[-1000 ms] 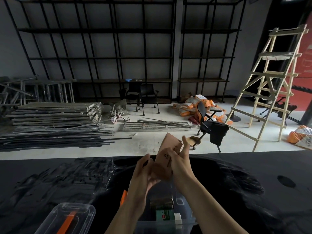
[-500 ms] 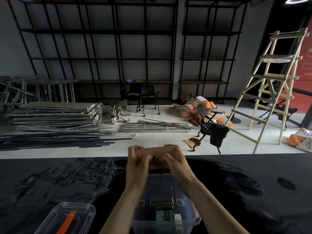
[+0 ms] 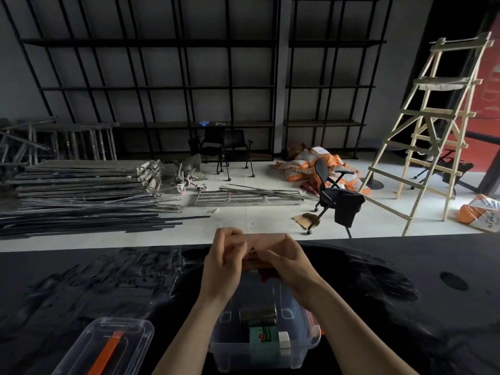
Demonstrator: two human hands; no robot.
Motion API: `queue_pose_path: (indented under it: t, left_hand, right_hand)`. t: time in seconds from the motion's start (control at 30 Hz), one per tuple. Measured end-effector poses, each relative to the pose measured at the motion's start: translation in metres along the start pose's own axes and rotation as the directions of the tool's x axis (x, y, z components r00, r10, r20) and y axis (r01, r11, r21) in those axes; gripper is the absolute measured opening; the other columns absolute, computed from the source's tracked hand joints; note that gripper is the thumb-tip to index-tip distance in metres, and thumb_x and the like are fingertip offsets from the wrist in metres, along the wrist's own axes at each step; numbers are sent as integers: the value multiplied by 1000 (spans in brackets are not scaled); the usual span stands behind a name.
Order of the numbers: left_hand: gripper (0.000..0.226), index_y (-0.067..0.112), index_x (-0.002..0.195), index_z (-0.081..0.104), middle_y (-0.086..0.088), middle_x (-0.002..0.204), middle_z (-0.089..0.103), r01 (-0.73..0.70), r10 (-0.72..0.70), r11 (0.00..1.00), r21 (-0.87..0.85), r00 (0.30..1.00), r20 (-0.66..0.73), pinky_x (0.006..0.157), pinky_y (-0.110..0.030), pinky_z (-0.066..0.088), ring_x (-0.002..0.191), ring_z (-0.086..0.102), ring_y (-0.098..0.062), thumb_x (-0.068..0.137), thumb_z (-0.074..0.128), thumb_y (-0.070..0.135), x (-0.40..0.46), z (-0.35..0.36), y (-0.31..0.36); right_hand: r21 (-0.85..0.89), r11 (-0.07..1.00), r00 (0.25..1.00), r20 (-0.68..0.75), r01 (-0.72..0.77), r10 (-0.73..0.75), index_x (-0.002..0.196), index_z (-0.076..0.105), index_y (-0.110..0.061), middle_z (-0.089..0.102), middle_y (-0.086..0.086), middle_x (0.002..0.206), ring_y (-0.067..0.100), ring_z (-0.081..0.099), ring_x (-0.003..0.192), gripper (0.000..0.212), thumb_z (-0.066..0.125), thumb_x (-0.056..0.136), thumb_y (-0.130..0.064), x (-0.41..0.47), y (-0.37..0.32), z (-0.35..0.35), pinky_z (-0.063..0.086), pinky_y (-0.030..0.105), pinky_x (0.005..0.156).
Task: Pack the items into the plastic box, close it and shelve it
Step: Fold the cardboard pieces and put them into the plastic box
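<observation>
Both hands are closed on one brown paper packet [image 3: 266, 249], held level in the air with its long axis running left to right. The left hand [image 3: 226, 262] wraps its left end, fingers curled over the top edge; the right hand [image 3: 288, 262] pinches the right end, thumb laid across the near face by the dark print. Neither hand is nearer than the other; they share the load evenly.

The box [image 3: 266, 341] lies directly below and toward the person, open, its far rim almost under the packet. So the coming move looks like a short lowering and a draw back toward the body, with little sideways travel. The box's long axis seems to run away from the person, across the packet's, so the packet may need a turn or a tilt to go in flat; that is a judgement, since the forearms hide much of the rim.

Inside the box already: a dark roll [image 3: 258, 315] at the far side, a green carton [image 3: 263, 335] in front of it, and a small white piece [image 3: 284, 339] just beside the carton. These take up the middle, leaving the far end of the box the likeliest room.

The lid [image 3: 108, 345], clear with an orange strip, rests on the dark worktop [image 3: 81, 280] to the left of the box, apart from it and out of the way. Black shelves [image 3: 162, 87] stand against the far wall, well apart, with floor clutter between.
</observation>
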State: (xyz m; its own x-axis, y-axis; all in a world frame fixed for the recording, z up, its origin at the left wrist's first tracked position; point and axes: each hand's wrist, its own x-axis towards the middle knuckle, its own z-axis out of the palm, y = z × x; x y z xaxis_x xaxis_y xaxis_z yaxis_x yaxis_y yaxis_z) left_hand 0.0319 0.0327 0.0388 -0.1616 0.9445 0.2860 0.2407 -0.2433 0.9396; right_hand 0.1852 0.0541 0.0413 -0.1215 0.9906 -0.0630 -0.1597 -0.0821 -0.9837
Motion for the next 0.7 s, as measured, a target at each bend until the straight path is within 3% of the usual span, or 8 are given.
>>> queue_pose_path:
  t: [0.13, 0.27, 0.33, 0.43, 0.5, 0.57, 0.63, 0.7]
  left_hand:
    - [6, 16, 100, 53, 7, 93, 72, -93, 94, 995, 38, 995, -37, 73, -27, 58, 86, 68, 1, 100, 58, 13, -4, 6, -4]
    - [12, 20, 95, 50, 4, 78, 69, -178, 152, 964, 197, 978, 140, 58, -22, 50, 64, 64, -8, 99, 60, 17, -1, -4, -6]
    - [12, 21, 95, 50, 7, 81, 68, -212, 148, 909, 359, 969, 199, 58, -22, 46, 67, 63, -8, 96, 62, 23, 8, -11, -4]
    - [24, 27, 112, 51, 7, 106, 64, -320, 116, 743, 588, 927, 358, 71, -23, 50, 82, 62, -9, 91, 63, 29, 17, -18, 10]
    - [57, 26, 136, 42, 2, 125, 61, -458, 81, 521, 720, 866, 493, 96, -31, 47, 109, 58, -17, 86, 68, 30, 19, -14, 14]
    - [87, 21, 149, 29, -2, 138, 55, -512, 65, 339, 789, 850, 523, 113, -36, 36, 129, 49, -23, 78, 77, 38, 15, -6, 14]
    - [96, 16, 149, 28, -4, 138, 54, -493, 96, 265, 829, 869, 486, 112, -37, 39, 130, 51, -25, 74, 79, 50, 11, 1, 11]
    - [78, 16, 140, 33, -3, 131, 60, -473, 157, 259, 842, 881, 446, 100, -35, 48, 121, 60, -25, 80, 75, 44, 9, 4, 7]
  right_hand:
    - [46, 999, 1000, -7, -17, 18, 108, 57, 1, 71, 22, 88, 33, 73, 68, 34, 75, 80, 6, -2, -1, -1, 56, 37, 53]
    - [34, 999, 999, 17, -35, 34, 105, 62, 2, 73, 15, 82, 29, 73, 70, 33, 77, 77, 9, -3, 1, -8, 60, 38, 58]
    - [5, 999, 999, 31, -31, 31, 105, 63, 2, 74, 14, 83, 26, 72, 70, 33, 77, 77, 9, -3, 5, -10, 61, 36, 58]
    - [-37, 999, 999, 50, 0, 2, 106, 65, 3, 75, 19, 89, 25, 71, 71, 34, 78, 76, 9, -1, 7, -10, 58, 33, 56]
    - [-100, 993, 993, 111, 60, -49, 100, 72, 2, 74, 22, 87, 26, 67, 69, 26, 71, 77, 13, 1, 6, -9, 54, 33, 54]
    - [-159, 981, 984, 156, 109, -84, 92, 77, -4, 74, 18, 83, 26, 65, 68, 28, 64, 77, 15, 4, 4, -6, 51, 33, 55]
    - [-199, 974, 985, 147, 113, -84, 90, 77, -4, 72, 17, 77, 27, 63, 66, 29, 60, 74, 12, 5, 3, -3, 50, 33, 56]
    - [-242, 965, 990, 124, 98, -69, 90, 75, -3, 70, 17, 72, 28, 62, 62, 26, 61, 71, 6, 7, 3, -3, 49, 33, 54]
